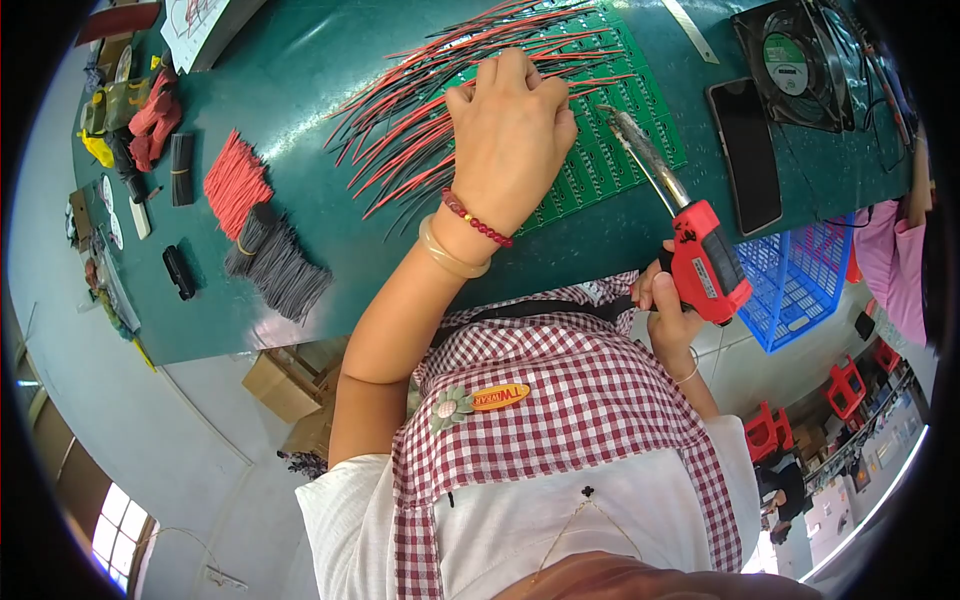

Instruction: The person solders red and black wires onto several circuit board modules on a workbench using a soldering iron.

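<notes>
A green circuit board panel (590, 185) lies on the table, its far and left parts covered by many red and black wires (400, 150). My left hand (515, 130) is over the wires and the board, fingers curled down and closed. Its fingertips, and anything pinched in them, are hidden behind the hand. My right hand (668, 310) grips a red and black soldering gun (700, 265) at the board's near right side. The gun's metal barrel slants up and left. Its thin bent tip is over the board, just right of my left hand; whether it touches cannot be seen.
Bundles of red wires (236, 182) and grey wires (280, 265) lie on the green table (330, 60) to the left. On the right are a phone (745, 155) and a black fan (795, 65). A blue crate (795, 280) stands beside the table edge.
</notes>
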A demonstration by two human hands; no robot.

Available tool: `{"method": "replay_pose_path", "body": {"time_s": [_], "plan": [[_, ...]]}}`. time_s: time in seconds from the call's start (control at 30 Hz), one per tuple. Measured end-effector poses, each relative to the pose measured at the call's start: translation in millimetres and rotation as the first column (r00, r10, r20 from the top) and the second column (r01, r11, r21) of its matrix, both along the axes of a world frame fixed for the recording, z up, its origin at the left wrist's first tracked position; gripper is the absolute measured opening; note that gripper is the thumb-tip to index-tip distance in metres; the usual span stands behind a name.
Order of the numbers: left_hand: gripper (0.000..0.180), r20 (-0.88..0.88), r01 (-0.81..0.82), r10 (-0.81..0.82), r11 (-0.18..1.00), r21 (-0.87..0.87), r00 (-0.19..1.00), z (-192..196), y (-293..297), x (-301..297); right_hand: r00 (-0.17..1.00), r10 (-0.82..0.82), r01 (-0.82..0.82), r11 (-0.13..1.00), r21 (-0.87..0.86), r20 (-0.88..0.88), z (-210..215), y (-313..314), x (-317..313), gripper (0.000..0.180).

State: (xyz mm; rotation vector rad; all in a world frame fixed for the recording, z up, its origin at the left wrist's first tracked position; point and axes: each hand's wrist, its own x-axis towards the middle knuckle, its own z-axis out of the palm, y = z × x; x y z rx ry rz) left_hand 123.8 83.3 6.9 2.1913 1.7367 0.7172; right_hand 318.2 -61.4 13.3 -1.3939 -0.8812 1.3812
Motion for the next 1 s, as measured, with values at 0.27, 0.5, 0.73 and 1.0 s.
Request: {"method": "replay_pose_path", "body": {"time_s": [0.27, 0.5, 0.73, 1.0], "plan": [[0.006, -0.019, -0.010, 0.010, 1.000, -0.008, 1.000, -0.7, -0.5, 0.7, 0.996, 0.064, -0.064, 0.998, -0.007, 0.068, -3.9, -1.2, 2.8, 0.024], [0.007, -0.018, -0.009, 0.009, 1.000, -0.007, 1.000, 0.0, 1.0, 1.2, 1.000, -0.022, 0.023, 1.000, 0.022, -0.001, -1.2, -0.2, -2.5, 0.033], [0.007, -0.005, -0.011, 0.011, 1.000, 0.007, 1.000, -2.8, 1.8, 0.7, 1.000, -0.027, 0.027, 0.996, 0.090, -0.002, -1.7, 4.6, 2.3, 0.035], [0.007, -0.005, -0.013, 0.013, 1.000, 0.007, 1.000, -2.4, -3.3, 0.8, 1.000, -0.026, 0.026, 0.992, 0.120, -0.003, -1.9, -0.5, 3.3, 0.035]]}}
